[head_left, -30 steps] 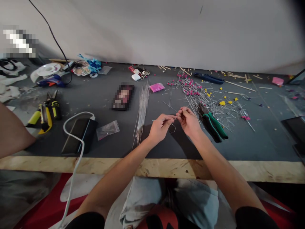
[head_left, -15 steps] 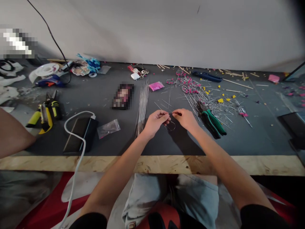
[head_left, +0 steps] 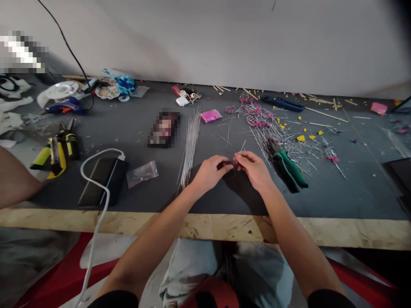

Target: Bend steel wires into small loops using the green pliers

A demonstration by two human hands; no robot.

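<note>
— How does the piece look?

— It's a thin, silver-grey metal wire [head_left: 234, 174], bent into a small rounded loop at its lower part. It is faint against the dark grey tabletop [head_left: 160, 171], and fingers cover much of the rest.

— Where is it, relative to the hands?

— Between them, above the table. The loop hangs just below the fingertips, to the right of the left hand [head_left: 210, 172] and to the left of the right hand [head_left: 255, 169].

— And their grip?

— The left thumb and fingers pinch the wire; the right thumb and forefinger pinch it too, close beside them. I cannot tell exactly where each fingertip presses.

— What's near?

— Green-and-black-handled pliers [head_left: 287, 167] right of the right hand, and a bundle of straight silver wires [head_left: 192, 141] left of the left.
</note>
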